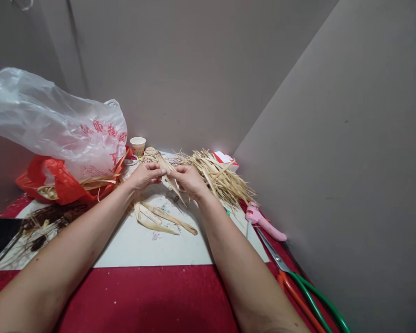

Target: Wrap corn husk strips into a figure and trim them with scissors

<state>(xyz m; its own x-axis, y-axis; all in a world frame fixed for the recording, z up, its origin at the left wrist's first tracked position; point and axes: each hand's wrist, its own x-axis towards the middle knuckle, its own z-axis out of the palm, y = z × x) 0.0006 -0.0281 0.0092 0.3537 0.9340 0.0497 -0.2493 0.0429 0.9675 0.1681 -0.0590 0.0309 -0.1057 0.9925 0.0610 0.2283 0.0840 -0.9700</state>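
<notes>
My left hand (144, 175) and my right hand (189, 178) meet over the far middle of a white board (149, 249). Both pinch the same dried straw strip (171, 184), which hangs down between them toward the board. Fingers of both hands are closed on it. Several loose strips (159, 219) lie on the board just below my hands. A heap of dried straw (218, 178) sits right behind my right hand.
A clear plastic bag with red print (55, 125) over a red bag (60, 182) holding straw stands at left. A paper cup (137, 146) is at the back. A pink glue gun (263, 222) and green-and-orange scissors (298, 282) lie at right, by the grey wall. Dark fibres (45, 224) lie front left.
</notes>
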